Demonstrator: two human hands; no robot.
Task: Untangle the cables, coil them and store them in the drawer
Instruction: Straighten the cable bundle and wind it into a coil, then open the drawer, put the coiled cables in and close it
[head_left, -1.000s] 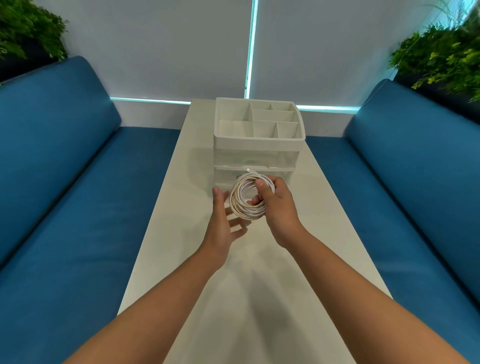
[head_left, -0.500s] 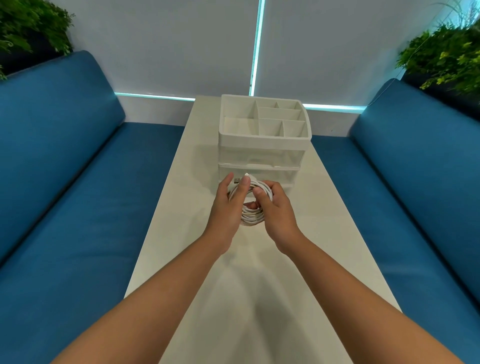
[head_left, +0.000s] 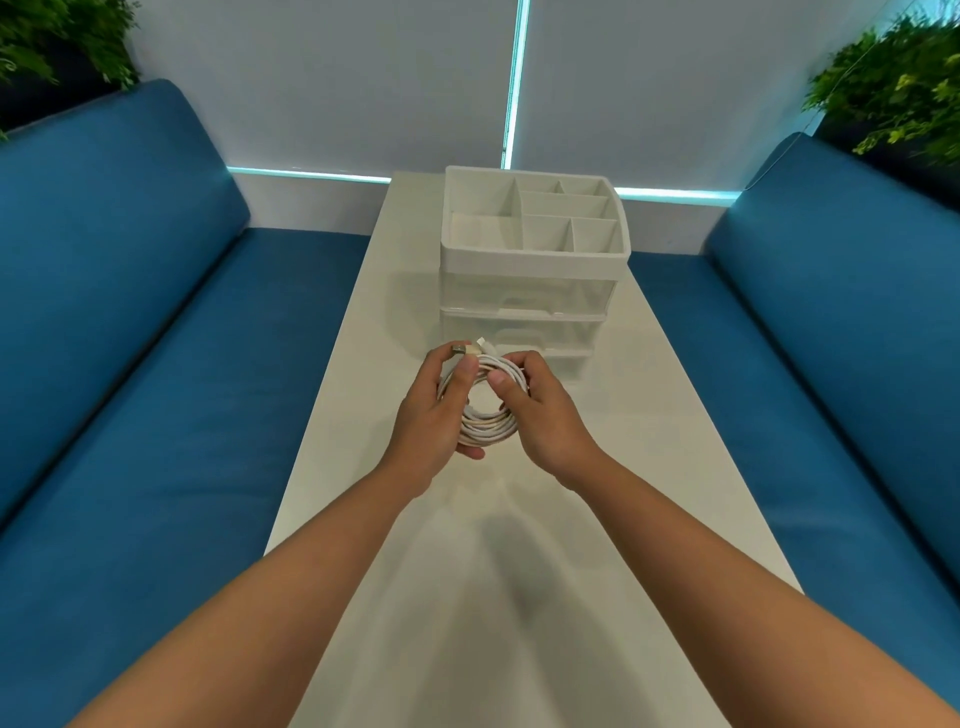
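Note:
A coil of white cable (head_left: 485, 423) hangs between both hands above the white table (head_left: 649, 467). My left hand (head_left: 434, 415) grips the coil's left side, thumb across the loops, with a metal plug end sticking up by its fingertips. My right hand (head_left: 540, 410) pinches the coil's right side near the top. Just behind the hands stands a white drawer organizer (head_left: 530, 291) with two translucent drawers, both closed, and an open divided tray on top.
Blue sofas run along both sides of the table, the left sofa (head_left: 130, 364) and the right sofa (head_left: 831, 338). Green plants (head_left: 893, 88) sit in the far corners. A white wall with a lit strip is behind the organizer.
My left hand, open beside the coil a second ago, has closed on its left side. Both hands now hold the coil, slightly nearer to me.

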